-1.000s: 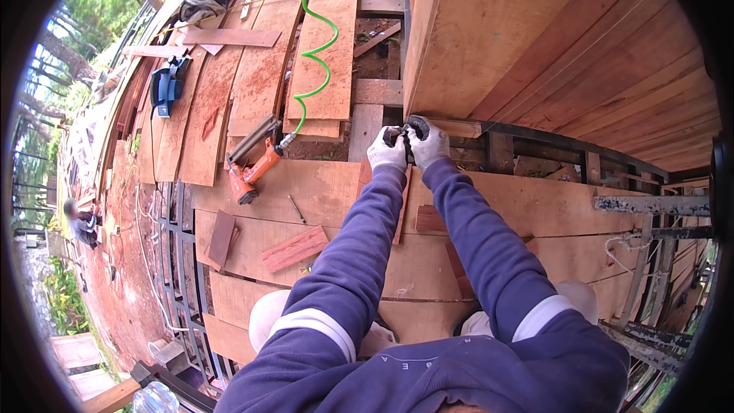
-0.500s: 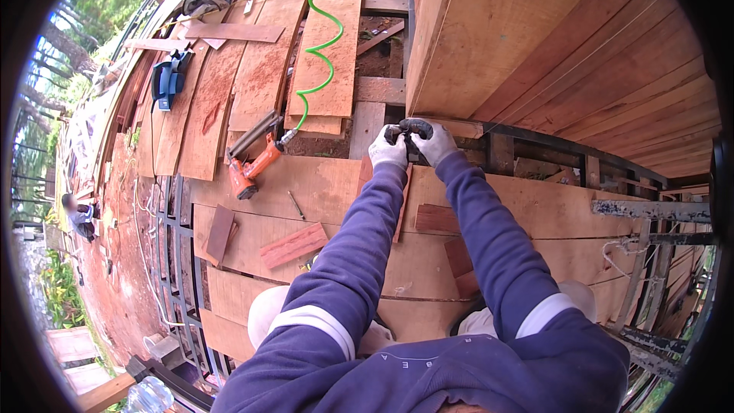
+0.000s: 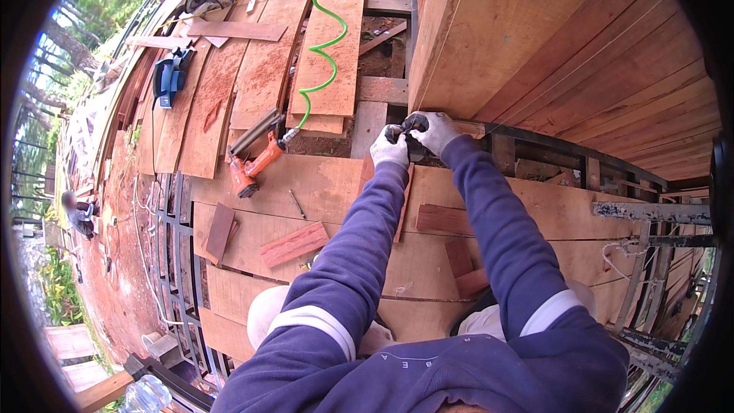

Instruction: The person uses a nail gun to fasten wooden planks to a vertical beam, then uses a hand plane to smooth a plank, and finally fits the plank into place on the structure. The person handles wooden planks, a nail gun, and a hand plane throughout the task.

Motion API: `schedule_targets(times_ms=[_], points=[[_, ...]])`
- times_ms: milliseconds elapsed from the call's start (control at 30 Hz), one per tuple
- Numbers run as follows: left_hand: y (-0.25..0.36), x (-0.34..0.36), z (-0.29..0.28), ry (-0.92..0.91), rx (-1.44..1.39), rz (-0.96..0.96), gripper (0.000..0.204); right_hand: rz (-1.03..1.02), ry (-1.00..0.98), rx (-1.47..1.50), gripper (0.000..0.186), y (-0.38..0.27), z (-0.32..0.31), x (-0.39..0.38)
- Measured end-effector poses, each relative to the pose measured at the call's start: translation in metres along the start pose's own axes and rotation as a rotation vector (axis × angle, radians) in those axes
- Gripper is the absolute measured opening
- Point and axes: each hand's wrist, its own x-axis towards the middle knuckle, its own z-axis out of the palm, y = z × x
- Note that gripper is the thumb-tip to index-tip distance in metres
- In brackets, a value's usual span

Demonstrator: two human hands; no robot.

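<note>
Both my arms reach forward to the foot of a tall wooden panel [image 3: 527, 23], at its near corner. My left hand [image 3: 391, 148], in a pale glove with dark fingertips, is closed in a pinch. Close beside it, my right hand [image 3: 434, 133], gloved the same way, has its fingers curled inward. Something small and dark seems to lie between the fingertips, too hidden to name. Beneath the hands runs a gap in the boards, and a narrow wooden strip [image 3: 404, 203] lies just nearer to me. A thin pale string [image 3: 569, 69] stretches along the panel.
An orange nail gun [image 3: 262, 162] lies to the left, joined to a green coiled hose [image 3: 333, 30]. Past it sits a blue power tool [image 3: 169, 76]. Short wood offcuts [image 3: 293, 245] lie on the planks [image 3: 359, 264]. Open framing [image 3: 382, 90] shows ahead; a person [image 3: 79, 216] is far left.
My right hand has shifted slightly right and turned, its fingertips drawing a little apart from the left hand. The left hand stays nearly in place.
</note>
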Motion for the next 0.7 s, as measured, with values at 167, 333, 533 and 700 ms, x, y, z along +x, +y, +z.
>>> schedule_targets(times_ms=[167,333,533,700], points=[[-0.011,0.005,0.002,-0.011,-0.025,0.003,0.006,0.104,0.034,-0.057,0.026,-0.012,0.007,-0.001],[-0.018,0.01,0.003,-0.022,0.012,0.019,0.006,0.206,0.161,-0.17,0.024,-0.022,0.023,-0.002],[-0.015,0.01,0.0,-0.034,0.028,0.028,0.007,0.11,-0.006,-0.248,0.022,-0.03,-0.002,0.002],[-0.01,0.006,0.002,-0.018,-0.007,0.02,0.009,0.028,-0.206,-0.271,0.024,-0.022,-0.017,0.021]])
